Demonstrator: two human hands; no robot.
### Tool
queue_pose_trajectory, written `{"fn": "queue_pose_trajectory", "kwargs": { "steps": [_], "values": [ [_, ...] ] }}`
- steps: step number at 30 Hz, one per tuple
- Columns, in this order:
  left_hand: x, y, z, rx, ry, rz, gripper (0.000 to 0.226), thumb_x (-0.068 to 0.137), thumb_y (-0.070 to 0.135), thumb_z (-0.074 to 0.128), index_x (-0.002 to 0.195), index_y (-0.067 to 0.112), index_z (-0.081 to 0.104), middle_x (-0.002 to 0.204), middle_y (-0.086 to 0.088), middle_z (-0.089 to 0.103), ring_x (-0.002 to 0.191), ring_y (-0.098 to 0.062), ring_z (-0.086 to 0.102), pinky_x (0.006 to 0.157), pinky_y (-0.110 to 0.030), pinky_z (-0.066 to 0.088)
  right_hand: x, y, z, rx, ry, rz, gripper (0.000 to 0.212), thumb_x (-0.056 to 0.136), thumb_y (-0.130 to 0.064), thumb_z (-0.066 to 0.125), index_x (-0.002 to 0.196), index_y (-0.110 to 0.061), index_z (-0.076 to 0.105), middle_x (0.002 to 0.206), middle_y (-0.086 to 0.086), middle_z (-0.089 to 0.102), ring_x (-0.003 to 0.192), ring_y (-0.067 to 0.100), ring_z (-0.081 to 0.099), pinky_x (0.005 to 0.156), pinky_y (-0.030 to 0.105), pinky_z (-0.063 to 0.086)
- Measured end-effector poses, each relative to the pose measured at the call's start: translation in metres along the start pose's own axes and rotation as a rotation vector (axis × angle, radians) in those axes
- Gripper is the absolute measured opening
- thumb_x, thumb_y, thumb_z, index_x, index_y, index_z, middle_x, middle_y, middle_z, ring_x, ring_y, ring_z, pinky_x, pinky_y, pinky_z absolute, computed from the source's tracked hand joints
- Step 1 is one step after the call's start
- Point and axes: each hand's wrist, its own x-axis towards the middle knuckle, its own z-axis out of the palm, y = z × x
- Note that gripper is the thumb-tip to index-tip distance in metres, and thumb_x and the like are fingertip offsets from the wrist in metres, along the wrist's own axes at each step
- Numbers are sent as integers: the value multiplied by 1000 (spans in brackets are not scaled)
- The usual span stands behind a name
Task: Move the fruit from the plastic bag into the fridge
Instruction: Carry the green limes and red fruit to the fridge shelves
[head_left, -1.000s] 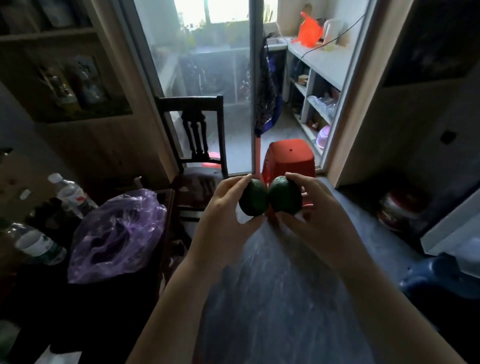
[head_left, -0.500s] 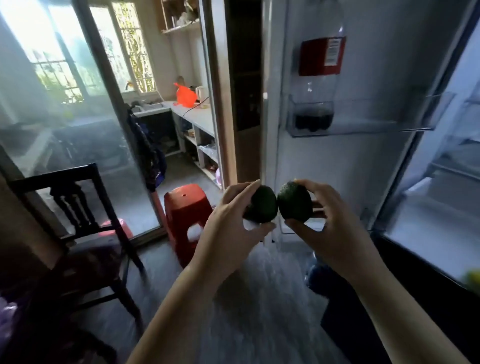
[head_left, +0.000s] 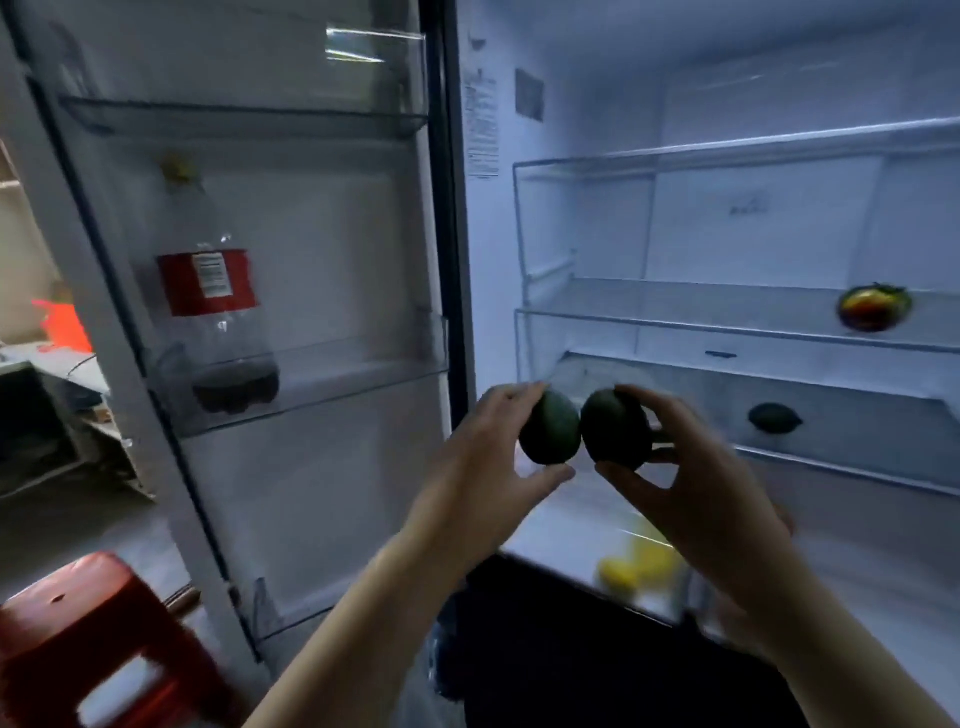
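My left hand (head_left: 483, 467) grips a dark green avocado (head_left: 551, 435) between thumb and fingers. My right hand (head_left: 696, 483) grips a second dark green avocado (head_left: 613, 431) right beside it; the two fruits nearly touch. Both are held up in front of the open fridge (head_left: 727, 156), just before its lower shelf. Inside, another dark green fruit (head_left: 774, 418) lies on the lower shelf, a red-yellow mango (head_left: 874, 306) on the middle glass shelf, and yellow fruit (head_left: 631, 566) in the bottom drawer. The plastic bag is out of view.
The fridge door (head_left: 291, 260) stands open on the left, with a large cola bottle (head_left: 221, 322) in its middle rack. A red plastic stool (head_left: 98, 639) stands on the floor at lower left. A counter with an orange object (head_left: 62, 325) shows behind the door.
The view has swung right from the table and chair to the open fridge. Both hands kept their avocados and carried them up to the fridge's interior.
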Motion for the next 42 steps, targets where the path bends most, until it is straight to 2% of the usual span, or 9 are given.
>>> {"fn": "queue_pose_trajectory", "kwargs": {
  "steps": [4, 8, 13, 20, 22, 26, 30, 35, 42],
  "values": [
    [51, 13, 36, -9, -41, 114, 74, 73, 30, 79, 137, 24, 44, 128, 11, 50, 114, 1, 46, 95, -15, 39, 16, 34, -37, -61, 75, -39, 58, 74, -28, 72, 127, -29, 47, 117, -19, 50, 101, 1, 57, 84, 27, 53],
    [99, 14, 69, -26, -93, 220, 71, 74, 29, 78, 136, 19, 46, 128, 4, 53, 118, -8, 48, 101, -26, 41, 34, 70, -60, -119, 135, 10, 58, 78, -28, 72, 130, -23, 48, 117, -11, 53, 105, 7, 57, 86, 33, 53],
    [152, 0, 116, -119, -168, 284, 68, 74, 29, 78, 134, 19, 48, 126, 7, 53, 111, -1, 47, 92, -13, 38, 53, 108, -79, -201, 152, 89, 59, 79, -25, 72, 132, -26, 45, 117, -11, 53, 104, 5, 56, 86, 24, 50],
    [199, -33, 200, -195, -281, 330, 66, 74, 30, 77, 133, 17, 49, 128, 6, 52, 116, -4, 47, 96, -16, 38, 64, 178, -77, -308, 194, 268, 58, 79, -23, 73, 131, -26, 47, 121, -13, 51, 107, -3, 52, 86, 8, 42],
    [202, -41, 226, -210, -324, 325, 66, 74, 29, 77, 133, 16, 49, 129, 4, 52, 117, -7, 47, 97, -19, 37, 57, 198, -73, -332, 202, 338, 58, 79, -22, 72, 131, -28, 47, 123, -14, 50, 108, -4, 51, 87, 8, 41],
    [204, -50, 270, -230, -422, 301, 66, 76, 29, 76, 134, 21, 47, 131, 8, 49, 119, -5, 45, 97, -13, 33, 42, 233, -73, -373, 195, 460, 58, 79, -24, 72, 131, -32, 46, 125, -18, 48, 109, -1, 51, 89, 21, 47],
    [212, -53, 308, -209, -480, 269, 68, 78, 32, 73, 138, 27, 41, 135, 12, 44, 120, -2, 42, 92, -10, 30, 33, 266, -84, -442, 147, 542, 60, 80, -26, 71, 133, -31, 44, 129, -16, 46, 112, 1, 48, 94, 22, 43],
    [226, -58, 350, -124, -499, 178, 67, 82, 37, 68, 140, 26, 36, 138, 11, 42, 123, -7, 43, 96, -18, 36, 33, 313, -107, -505, 110, 628, 59, 82, -30, 68, 134, -30, 41, 129, -12, 46, 113, 7, 49, 94, 27, 44],
    [243, -55, 395, -28, -501, 46, 67, 86, 38, 64, 143, 25, 31, 137, 3, 46, 121, -10, 47, 95, -21, 39, 48, 376, -135, -603, 59, 740, 54, 84, -34, 65, 132, -20, 43, 120, 4, 54, 107, 19, 53, 81, 26, 44]
  ]
}}
